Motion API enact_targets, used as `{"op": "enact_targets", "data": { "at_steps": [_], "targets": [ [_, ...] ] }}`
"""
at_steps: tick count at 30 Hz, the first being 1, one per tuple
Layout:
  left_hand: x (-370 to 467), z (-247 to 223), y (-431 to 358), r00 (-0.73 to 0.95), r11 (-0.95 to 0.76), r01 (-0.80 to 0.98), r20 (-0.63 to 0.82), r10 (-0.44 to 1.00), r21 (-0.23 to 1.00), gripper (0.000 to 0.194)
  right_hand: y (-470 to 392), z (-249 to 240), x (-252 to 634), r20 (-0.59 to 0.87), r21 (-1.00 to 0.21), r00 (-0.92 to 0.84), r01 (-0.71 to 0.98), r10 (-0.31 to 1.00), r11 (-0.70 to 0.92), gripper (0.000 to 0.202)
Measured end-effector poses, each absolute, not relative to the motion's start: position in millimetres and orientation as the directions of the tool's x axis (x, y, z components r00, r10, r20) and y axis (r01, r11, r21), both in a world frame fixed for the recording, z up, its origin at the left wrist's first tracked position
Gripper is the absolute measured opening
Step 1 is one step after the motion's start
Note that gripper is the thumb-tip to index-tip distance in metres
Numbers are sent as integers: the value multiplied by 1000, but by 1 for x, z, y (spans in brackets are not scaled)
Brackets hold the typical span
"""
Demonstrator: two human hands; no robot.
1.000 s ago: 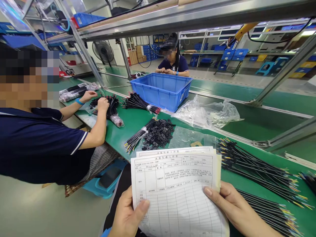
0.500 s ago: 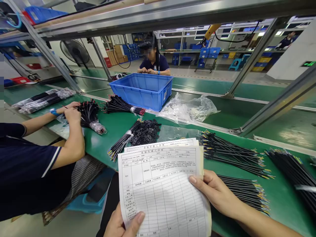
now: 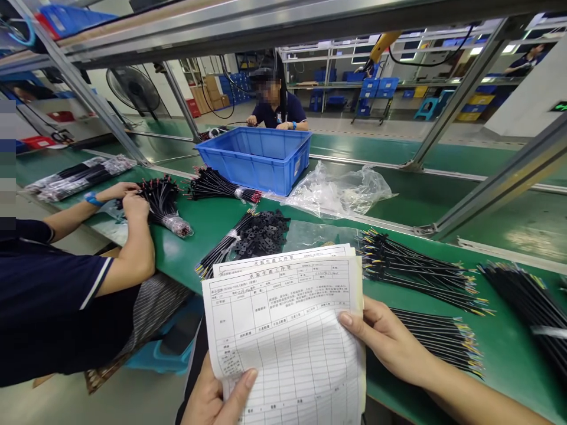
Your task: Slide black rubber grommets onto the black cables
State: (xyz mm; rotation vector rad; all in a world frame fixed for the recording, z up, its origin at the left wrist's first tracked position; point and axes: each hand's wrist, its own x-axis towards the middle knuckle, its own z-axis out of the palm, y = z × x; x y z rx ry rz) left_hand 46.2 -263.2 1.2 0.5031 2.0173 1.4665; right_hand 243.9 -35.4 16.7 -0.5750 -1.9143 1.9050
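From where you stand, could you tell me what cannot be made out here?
Head view only:
- Printed form: text too small to read; bottom cut by the frame edge.
- Left hand: mostly cut off below.
- Blue bin: contents hidden by its walls.
- Sheets behind the form: covered by it.

Single head-worn camera, looking forward and down from close above the near edge of the green-topped bench [image 3: 443,360]. It faces across the bench toward the blue plastic crate [image 3: 257,159]. No second view is supplied.
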Motion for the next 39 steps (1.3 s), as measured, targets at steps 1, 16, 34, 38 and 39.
{"op": "enact_targets", "data": {
  "at_steps": [1, 16, 34, 38, 39],
  "targets": [
    [45, 1, -264, -750, 315, -29, -229, 620, 948, 82, -35, 17, 244, -13, -1000, -840, 16, 543, 0, 39],
    [40, -5, -261, -731, 215, 141, -44, 681, 966, 47, -37, 14, 246, -102, -988, -866, 32, 489, -149, 65],
    [-2, -25, -259, -456, 269, -438, -470, 756, 858, 75, -28, -8, 250, -257, -949, -859, 136, 444, -285, 56],
    [4, -28, -257, -508, 234, -423, -443, 739, 876, 94, -28, -12, 250, -293, -936, -863, 172, 412, -306, 63],
    [7, -29, -258, -542, 208, -391, -407, 736, 897, 96, -29, -11, 249, -290, -942, -865, 184, 409, -279, 65]
  ]
}}
